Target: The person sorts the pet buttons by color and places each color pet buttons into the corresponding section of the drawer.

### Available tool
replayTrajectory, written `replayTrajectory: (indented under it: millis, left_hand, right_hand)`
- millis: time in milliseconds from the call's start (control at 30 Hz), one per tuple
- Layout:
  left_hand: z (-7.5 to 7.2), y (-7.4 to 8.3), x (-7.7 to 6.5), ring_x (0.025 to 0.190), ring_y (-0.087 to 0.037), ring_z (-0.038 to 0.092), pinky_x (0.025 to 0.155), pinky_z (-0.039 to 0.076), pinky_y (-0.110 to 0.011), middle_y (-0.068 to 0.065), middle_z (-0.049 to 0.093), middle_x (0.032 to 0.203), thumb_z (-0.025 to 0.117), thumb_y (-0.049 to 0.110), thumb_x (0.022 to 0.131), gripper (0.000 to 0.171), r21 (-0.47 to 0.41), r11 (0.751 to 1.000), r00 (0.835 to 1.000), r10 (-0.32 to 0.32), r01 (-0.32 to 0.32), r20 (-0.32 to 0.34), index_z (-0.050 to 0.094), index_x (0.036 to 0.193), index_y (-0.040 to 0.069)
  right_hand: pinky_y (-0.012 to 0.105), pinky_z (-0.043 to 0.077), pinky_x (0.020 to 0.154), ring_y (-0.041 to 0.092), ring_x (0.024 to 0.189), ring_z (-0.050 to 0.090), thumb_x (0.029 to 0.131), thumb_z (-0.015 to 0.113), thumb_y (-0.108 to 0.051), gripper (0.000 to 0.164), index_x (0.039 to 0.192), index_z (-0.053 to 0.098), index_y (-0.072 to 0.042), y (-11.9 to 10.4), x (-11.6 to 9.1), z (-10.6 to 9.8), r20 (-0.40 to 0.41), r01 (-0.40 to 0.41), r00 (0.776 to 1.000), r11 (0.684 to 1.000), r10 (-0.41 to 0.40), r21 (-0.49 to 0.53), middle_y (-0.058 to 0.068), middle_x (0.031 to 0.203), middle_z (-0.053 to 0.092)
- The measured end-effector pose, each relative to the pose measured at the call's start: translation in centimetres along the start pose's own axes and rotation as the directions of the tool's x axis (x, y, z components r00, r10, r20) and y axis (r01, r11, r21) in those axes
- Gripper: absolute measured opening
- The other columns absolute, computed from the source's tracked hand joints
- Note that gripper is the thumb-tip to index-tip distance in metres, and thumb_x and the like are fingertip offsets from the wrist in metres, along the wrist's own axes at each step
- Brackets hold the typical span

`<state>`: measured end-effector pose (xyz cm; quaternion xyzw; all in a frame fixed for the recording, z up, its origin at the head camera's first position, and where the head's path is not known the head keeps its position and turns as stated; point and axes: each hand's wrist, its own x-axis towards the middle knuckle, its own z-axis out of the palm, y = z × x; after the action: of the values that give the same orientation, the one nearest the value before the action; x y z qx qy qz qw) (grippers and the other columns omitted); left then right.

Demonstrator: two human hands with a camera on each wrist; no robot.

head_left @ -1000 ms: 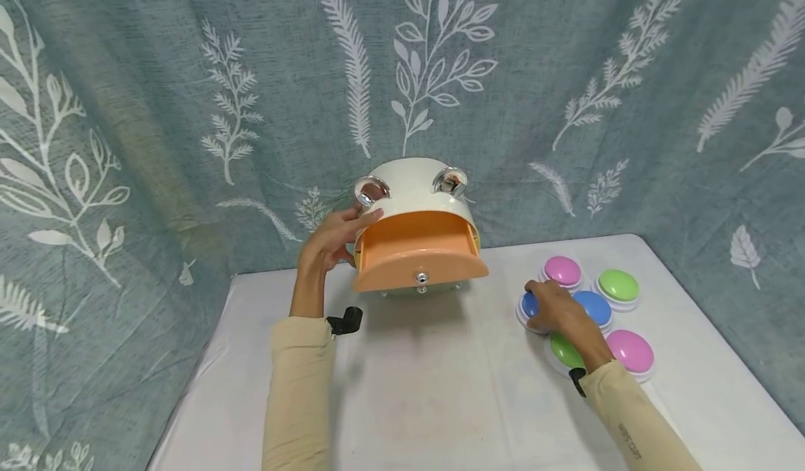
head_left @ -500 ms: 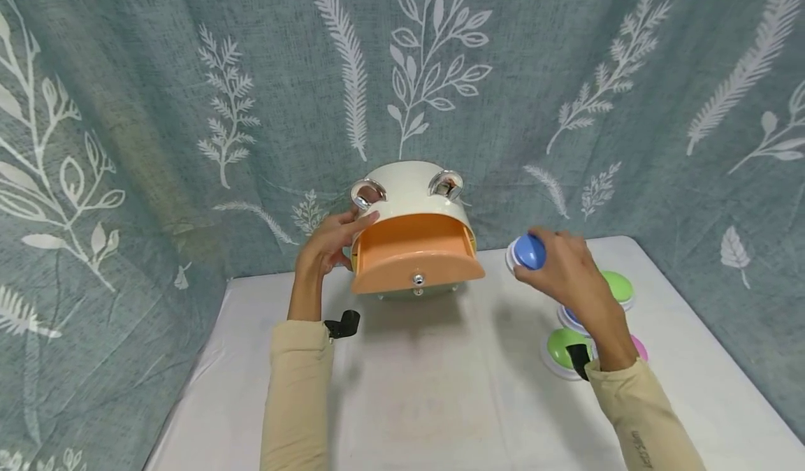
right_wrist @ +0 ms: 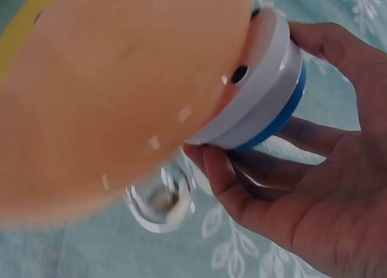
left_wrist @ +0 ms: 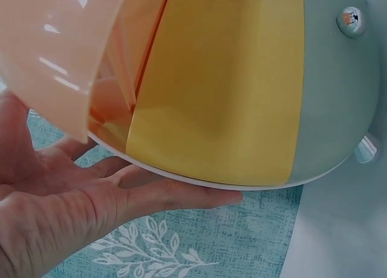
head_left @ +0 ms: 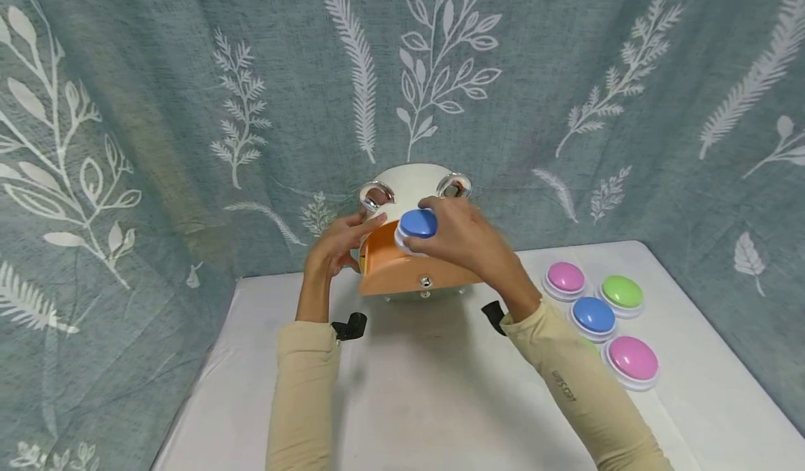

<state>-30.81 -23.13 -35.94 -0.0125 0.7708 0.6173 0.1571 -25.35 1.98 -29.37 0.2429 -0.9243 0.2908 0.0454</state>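
Note:
In the head view, a small rounded cabinet (head_left: pixel 409 181) with a white shell and two chrome rings stands at the back of the table. Its orange top drawer (head_left: pixel 396 275) is pulled out. My left hand (head_left: pixel 332 247) rests against the cabinet's left side, and the left wrist view shows its fingers lying fairly straight along the shell beside the yellow drawer (left_wrist: pixel 217 84). With my right hand (head_left: pixel 468 240) I pinch the rim of a blue dome-topped push button (head_left: pixel 418 223) over the open drawer. Its white base, with small black feet, overlaps the drawer front in the right wrist view.
More dome buttons lie at the table's right: a pink button (head_left: pixel 566 276), a green button (head_left: pixel 622 291), a blue button (head_left: pixel 594 314) and a larger pink button (head_left: pixel 634 358). Another green one is mostly hidden by my right sleeve (head_left: pixel 585 387). A leaf-patterned curtain (head_left: pixel 283 107) hangs behind.
My right hand has picked the blue button up from the group on the right and carried it left to the drawer. The left hand stays at the cabinet's side.

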Motion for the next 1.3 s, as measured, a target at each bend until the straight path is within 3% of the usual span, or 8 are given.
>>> replayTrajectory:
  millis: [200, 333, 467, 667, 800, 933, 1100, 1300]
  left_hand:
    - [0.4, -0.2, 0.1, 0.139, -0.036, 0.058, 0.056, 0.061, -0.030, 0.007, 0.017, 0.177, 0.066, 0.054, 0.099, 0.089, 0.010, 1.000, 1.000, -0.004, 0.004, -0.002, 0.022, 0.168, 0.019]
    - [0.6, -0.3, 0.1, 0.097, -0.017, 0.074, 0.053, 0.057, -0.027, 0.005, 0.019, 0.177, 0.067, 0.057, 0.097, 0.092, 0.004, 1.000, 1.000, -0.013, 0.013, -0.009, 0.021, 0.168, 0.021]
    - [0.7, -0.3, 0.1, 0.076, -0.009, 0.068, 0.053, 0.057, -0.027, 0.003, 0.024, 0.176, 0.068, 0.056, 0.098, 0.089, 0.000, 1.000, 1.000, -0.016, 0.016, -0.013, 0.023, 0.168, 0.022]
    - [0.9, -0.1, 0.2, 0.118, -0.025, 0.062, 0.055, 0.058, -0.029, 0.011, 0.021, 0.176, 0.067, 0.055, 0.098, 0.086, 0.007, 1.000, 1.000, -0.003, 0.003, -0.024, 0.029, 0.166, 0.021]
    - [0.8, -0.1, 0.3, 0.153, -0.035, 0.042, 0.053, 0.057, -0.029, 0.012, 0.017, 0.177, 0.066, 0.055, 0.099, 0.087, 0.011, 1.000, 1.000, -0.004, 0.004, -0.015, 0.026, 0.167, 0.019]
    - [0.7, 0.0, 0.3, 0.142, -0.030, 0.050, 0.047, 0.050, -0.026, 0.012, 0.016, 0.177, 0.067, 0.055, 0.098, 0.087, 0.016, 1.000, 1.000, -0.008, 0.008, -0.015, 0.027, 0.167, 0.020]
    - [0.4, 0.0, 0.2, 0.148, -0.032, 0.048, 0.047, 0.050, -0.027, 0.011, 0.014, 0.177, 0.064, 0.055, 0.100, 0.086, 0.017, 1.000, 1.000, -0.005, 0.005, -0.016, 0.025, 0.168, 0.020]
    - [0.1, -0.2, -0.1, 0.149, -0.043, 0.044, 0.052, 0.057, -0.032, -0.003, 0.016, 0.178, 0.063, 0.054, 0.101, 0.083, 0.016, 1.000, 1.000, -0.007, 0.008, -0.020, 0.027, 0.167, 0.021]
  right_hand:
    - [0.031, 0.057, 0.071, 0.020, 0.079, 0.070, 0.090, 0.080, -0.042, 0.045, 0.115, 0.073, -0.006, -0.9, 2.1, 2.0, 0.115, -0.082, 0.990, 0.997, 0.081, 0.002, 0.008, 0.098, 0.076]
    - [0.026, 0.052, 0.064, 0.018, 0.073, 0.067, 0.088, 0.084, -0.041, 0.038, 0.104, 0.076, -0.007, -1.1, 2.8, 3.2, 0.140, -0.100, 0.985, 0.995, 0.100, -0.013, 0.005, 0.092, 0.075]
    - [0.027, 0.054, 0.066, 0.018, 0.077, 0.069, 0.087, 0.086, -0.041, 0.040, 0.108, 0.077, -0.008, -1.4, 3.2, 4.1, 0.149, -0.132, 0.980, 0.991, 0.134, -0.024, 0.005, 0.096, 0.076]
    - [0.035, 0.056, 0.073, 0.022, 0.085, 0.066, 0.083, 0.090, -0.038, 0.039, 0.103, 0.073, -0.009, -2.0, 3.5, 4.6, 0.154, -0.144, 0.977, 0.989, 0.148, -0.038, 0.004, 0.095, 0.073]
    - [0.030, 0.051, 0.065, 0.018, 0.074, 0.062, 0.085, 0.089, -0.032, 0.030, 0.099, 0.077, -0.008, -2.2, 3.7, 4.5, 0.193, -0.134, 0.971, 0.991, 0.137, -0.026, 0.000, 0.080, 0.070]
    - [0.025, 0.039, 0.057, 0.014, 0.060, 0.053, 0.094, 0.081, -0.030, 0.023, 0.102, 0.083, -0.008, -2.1, 3.8, 4.3, 0.253, -0.124, 0.960, 0.992, 0.120, 0.003, -0.001, 0.069, 0.066]
    - [0.025, 0.040, 0.061, 0.013, 0.068, 0.056, 0.104, 0.066, -0.030, 0.030, 0.123, 0.079, -0.010, -1.9, 3.6, 4.1, 0.251, -0.094, 0.964, 0.995, 0.087, 0.016, 0.005, 0.098, 0.080]
    - [0.024, 0.042, 0.060, 0.015, 0.066, 0.057, 0.106, 0.064, -0.025, 0.028, 0.125, 0.077, -0.008, -1.7, 2.0, 4.1, 0.101, -0.031, 0.995, 0.999, 0.026, 0.042, 0.011, 0.104, 0.078]
